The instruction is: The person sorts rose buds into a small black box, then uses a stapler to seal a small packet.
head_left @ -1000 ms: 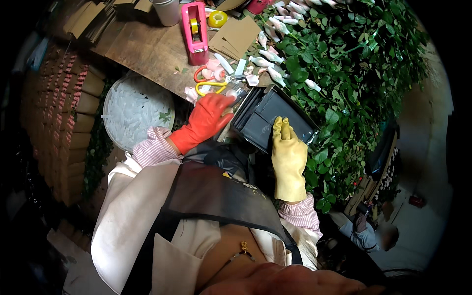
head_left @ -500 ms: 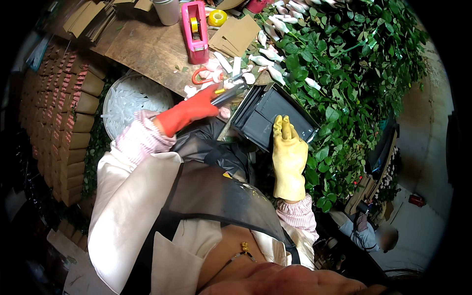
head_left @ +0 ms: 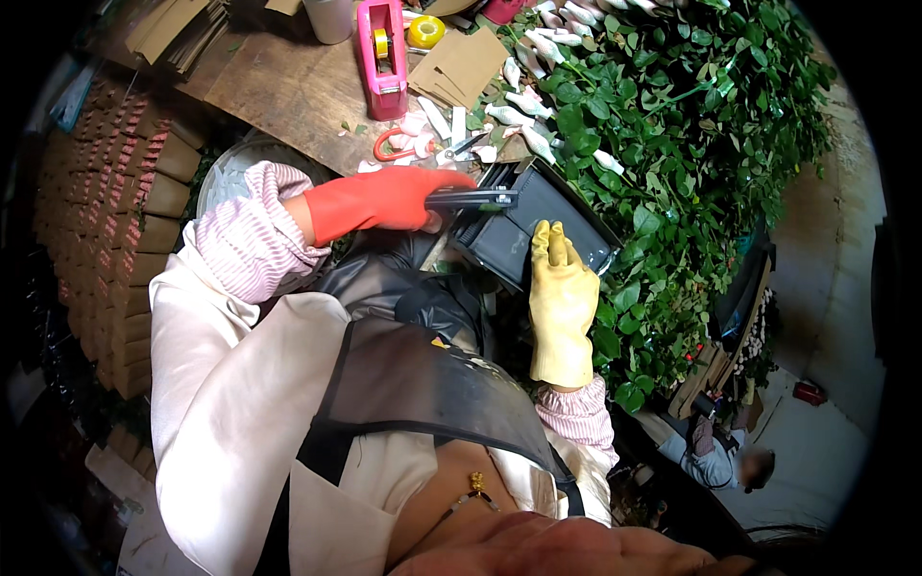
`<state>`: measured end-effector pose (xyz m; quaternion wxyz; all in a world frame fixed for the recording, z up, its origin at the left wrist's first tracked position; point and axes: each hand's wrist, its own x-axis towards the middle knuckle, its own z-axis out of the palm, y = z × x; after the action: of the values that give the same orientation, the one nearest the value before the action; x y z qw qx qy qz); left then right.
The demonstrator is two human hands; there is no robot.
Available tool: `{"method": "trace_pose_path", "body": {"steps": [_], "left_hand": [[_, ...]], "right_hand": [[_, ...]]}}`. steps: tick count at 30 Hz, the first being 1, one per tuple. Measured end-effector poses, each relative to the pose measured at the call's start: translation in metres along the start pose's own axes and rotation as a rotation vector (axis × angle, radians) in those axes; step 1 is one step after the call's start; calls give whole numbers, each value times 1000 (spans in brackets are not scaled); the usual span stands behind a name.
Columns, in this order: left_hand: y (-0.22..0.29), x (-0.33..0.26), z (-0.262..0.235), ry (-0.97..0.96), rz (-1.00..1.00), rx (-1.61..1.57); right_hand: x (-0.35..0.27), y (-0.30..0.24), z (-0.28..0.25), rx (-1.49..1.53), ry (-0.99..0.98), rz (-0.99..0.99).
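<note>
Red rubber is covering the left hand [head_left: 384,200], which is reaching across the body in the head view. Its fingers are closing around the handle of a dark, narrow tool [head_left: 471,199], gripping it firmly; the tool is lying level and pointing to the right, its tip sitting over the near edge of a black tray [head_left: 557,206].

Yellow rubber is covering the right hand [head_left: 560,302]. Its fingers are lying straight and close together, holding nothing, with the fingertips resting flat on the black tray's surface. The tray is sitting tilted at the edge of the wooden bench [head_left: 288,91], just beside a dense mass of green leafy stems [head_left: 691,144] with wrapped pale buds [head_left: 533,43].

On the bench, beyond the left hand, red-handled scissors [head_left: 403,146] are lying among white scraps. A pink tape dispenser [head_left: 381,53] is standing farther back, with a yellow tape roll [head_left: 426,31] and brown card pieces [head_left: 468,65] near it. Stacked brown cartons [head_left: 120,192] are filling the left side.
</note>
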<state>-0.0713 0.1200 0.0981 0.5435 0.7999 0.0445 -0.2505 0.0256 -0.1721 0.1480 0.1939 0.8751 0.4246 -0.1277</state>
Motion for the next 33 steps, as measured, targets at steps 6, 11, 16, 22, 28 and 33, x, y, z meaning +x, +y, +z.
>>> {"method": "trace_pose_path", "body": {"steps": [6, 11, 16, 22, 28, 33], "left_hand": [[14, 5, 11, 56, -143, 337], [-31, 9, 16, 35, 35, 79], [-26, -14, 6, 424, 93, 649], [-31, -9, 51, 388, 233, 1249], [-22, -4, 38, 470, 587, 1393], [-34, 13, 20, 330, 635, 977]], "right_hand": [[1, -3, -5, -39, -16, 1], [0, -3, -11, -98, -8, -23], [5, -10, -19, 32, -78, 102], [11, -12, -15, 133, -96, 231], [-1, -2, 11, 160, 197, 104], [4, -4, 11, 165, 192, 106]]}}
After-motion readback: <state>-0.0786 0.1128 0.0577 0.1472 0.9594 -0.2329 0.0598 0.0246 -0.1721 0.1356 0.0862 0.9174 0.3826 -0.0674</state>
